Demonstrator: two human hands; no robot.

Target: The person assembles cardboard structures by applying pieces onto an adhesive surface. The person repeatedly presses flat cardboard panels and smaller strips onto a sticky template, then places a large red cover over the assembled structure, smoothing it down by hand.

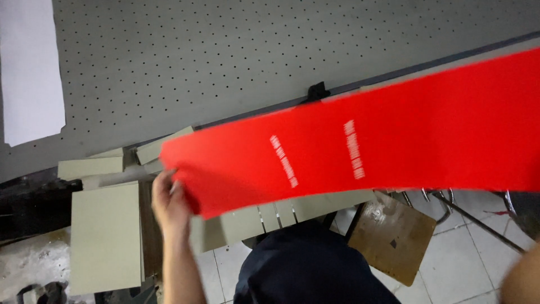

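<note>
A long red sheet (pixel 360 152) with two short lines of white print stretches across the view from lower left to upper right. My left hand (pixel 169 202) grips its lower left end, fingers curled under the edge. My right hand is hidden; only a blurred bit of my right forearm (pixel 520 278) shows at the bottom right corner. Grey cardboard pieces (pixel 292 211) with cut slots lie under the sheet, above my dark-clothed lap (pixel 306 270).
A grey perforated table (pixel 225 56) fills the top, with a white sheet (pixel 28 67) at its left. Grey board stacks (pixel 104 236) sit at the left. A brown wooden stool seat (pixel 391 236) and metal chair legs (pixel 450 205) stand on the tiled floor.
</note>
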